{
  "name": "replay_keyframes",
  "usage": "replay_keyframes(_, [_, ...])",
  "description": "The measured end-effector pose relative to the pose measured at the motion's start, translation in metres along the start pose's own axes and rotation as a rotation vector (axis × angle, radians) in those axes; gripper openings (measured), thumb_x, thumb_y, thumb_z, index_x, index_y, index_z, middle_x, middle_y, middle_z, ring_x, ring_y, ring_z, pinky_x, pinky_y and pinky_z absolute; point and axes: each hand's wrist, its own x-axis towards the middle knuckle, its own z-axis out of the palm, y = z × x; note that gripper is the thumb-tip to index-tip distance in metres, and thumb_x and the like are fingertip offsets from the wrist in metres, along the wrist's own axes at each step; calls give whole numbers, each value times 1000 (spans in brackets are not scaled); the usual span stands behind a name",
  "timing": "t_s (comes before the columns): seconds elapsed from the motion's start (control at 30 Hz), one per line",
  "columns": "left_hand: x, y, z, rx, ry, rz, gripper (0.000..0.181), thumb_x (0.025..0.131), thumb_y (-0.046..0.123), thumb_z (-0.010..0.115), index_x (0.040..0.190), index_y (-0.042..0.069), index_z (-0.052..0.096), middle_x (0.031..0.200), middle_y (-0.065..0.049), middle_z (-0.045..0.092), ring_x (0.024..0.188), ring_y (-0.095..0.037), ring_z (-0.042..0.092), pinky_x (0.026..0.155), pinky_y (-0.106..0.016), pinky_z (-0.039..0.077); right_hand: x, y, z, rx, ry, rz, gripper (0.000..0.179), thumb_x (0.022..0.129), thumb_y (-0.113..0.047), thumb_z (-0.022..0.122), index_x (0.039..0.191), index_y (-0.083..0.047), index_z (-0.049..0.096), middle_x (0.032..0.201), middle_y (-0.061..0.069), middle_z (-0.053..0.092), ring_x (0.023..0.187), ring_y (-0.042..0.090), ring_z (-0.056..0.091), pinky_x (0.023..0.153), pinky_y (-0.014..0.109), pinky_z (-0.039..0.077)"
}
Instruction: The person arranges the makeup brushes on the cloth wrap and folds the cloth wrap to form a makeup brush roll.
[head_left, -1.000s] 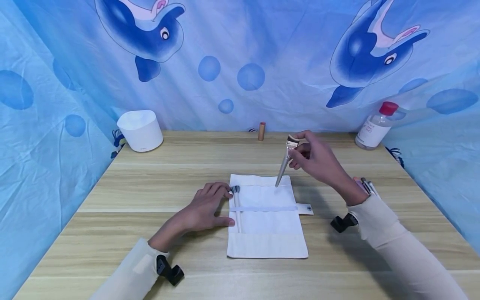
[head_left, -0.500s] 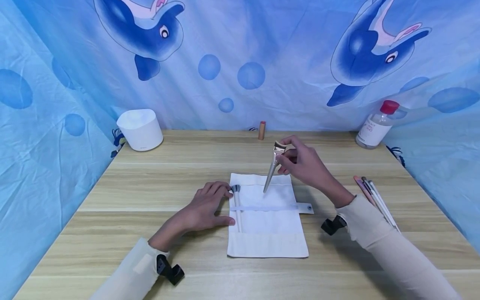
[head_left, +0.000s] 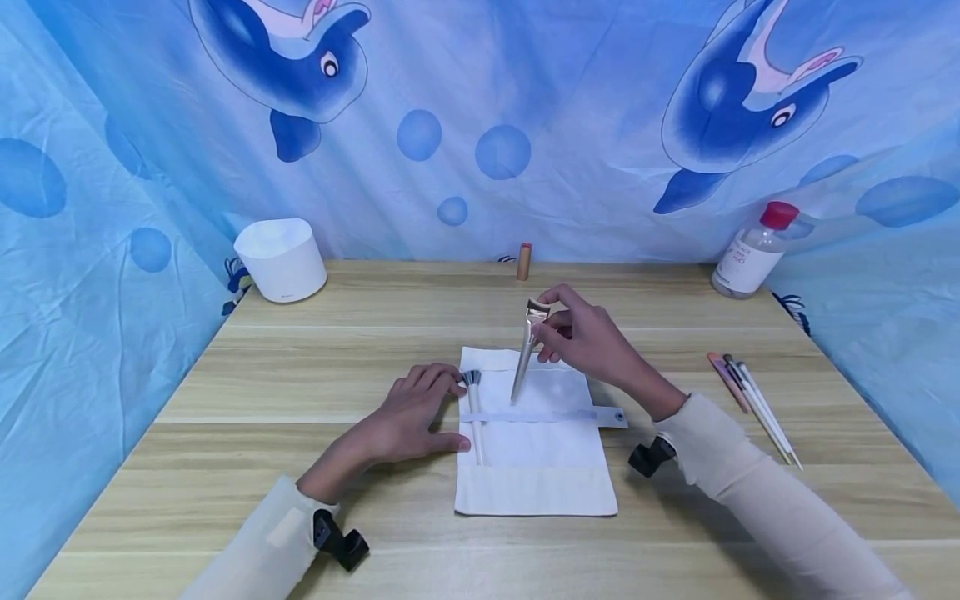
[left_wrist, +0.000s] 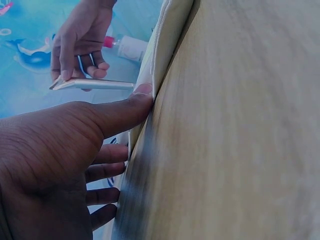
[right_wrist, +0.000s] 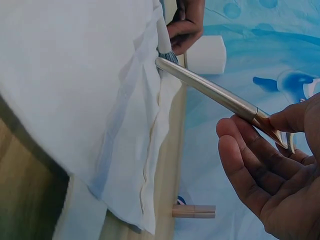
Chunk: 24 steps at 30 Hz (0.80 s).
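My right hand (head_left: 588,337) pinches a makeup brush (head_left: 522,358) near its gold ferrule, bristle end up, with the silver handle slanting down over a white fabric brush roll (head_left: 543,483). In the right wrist view, thumb and fingers hold the brush (right_wrist: 215,90) by its metal collar. Flat on the table, the roll has a band across its middle and a snap tab on the right. A white-handled brush (head_left: 475,417) is tucked under the band along the left side. My left hand (head_left: 412,417) rests at the roll's left edge, fingers spread, thumb on the edge (left_wrist: 142,92).
Several slim brushes (head_left: 753,408) lie on the table at the right. Along the back stand a white container (head_left: 281,261), a small brown tube (head_left: 523,262) and a red-capped bottle (head_left: 752,250). A blue dolphin curtain (head_left: 585,208) hangs behind the table.
My right hand has carried the brush left and toward me, so its handle tip is lower and nearer the roll's band. The left hand stays in place.
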Motion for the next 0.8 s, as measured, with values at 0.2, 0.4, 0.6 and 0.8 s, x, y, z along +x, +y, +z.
replay_keyframes(0.2, [1, 0, 0, 1, -5, -2, 68, 83, 55, 77, 131, 11, 55, 150, -6, 39, 139, -31, 30, 107, -54, 29, 2, 2, 6, 12, -20, 20, 33, 101, -17, 62, 129, -12, 46, 92, 9, 74, 74, 36, 72, 68, 52, 57])
replay_keyframes(0.4, [1, 0, 0, 1, -6, -6, 68, 83, 54, 77, 131, 11, 55, 150, -6, 39, 139, -31, 31, 106, -55, 30, 2, 4, 11, 21, -43, 30, 33, 101, -16, 62, 129, -12, 46, 91, 7, 74, 73, 35, 72, 68, 49, 57])
replay_keyframes(0.6, [0, 1, 0, 0, -4, -8, 68, 83, 54, 78, 130, 11, 55, 150, -6, 40, 139, -31, 31, 106, -54, 30, 3, 5, 13, 42, -60, 57, 33, 101, -17, 62, 130, -13, 46, 93, 5, 74, 73, 31, 73, 67, 44, 58])
replay_keyframes(0.8, [0, 1, -1, 0, -2, -3, 67, 83, 54, 77, 130, 11, 55, 150, -6, 39, 138, -31, 31, 106, -55, 30, 5, 8, 14, 57, -68, 71, 34, 102, -18, 61, 131, -11, 45, 92, 12, 74, 71, 31, 72, 66, 42, 58])
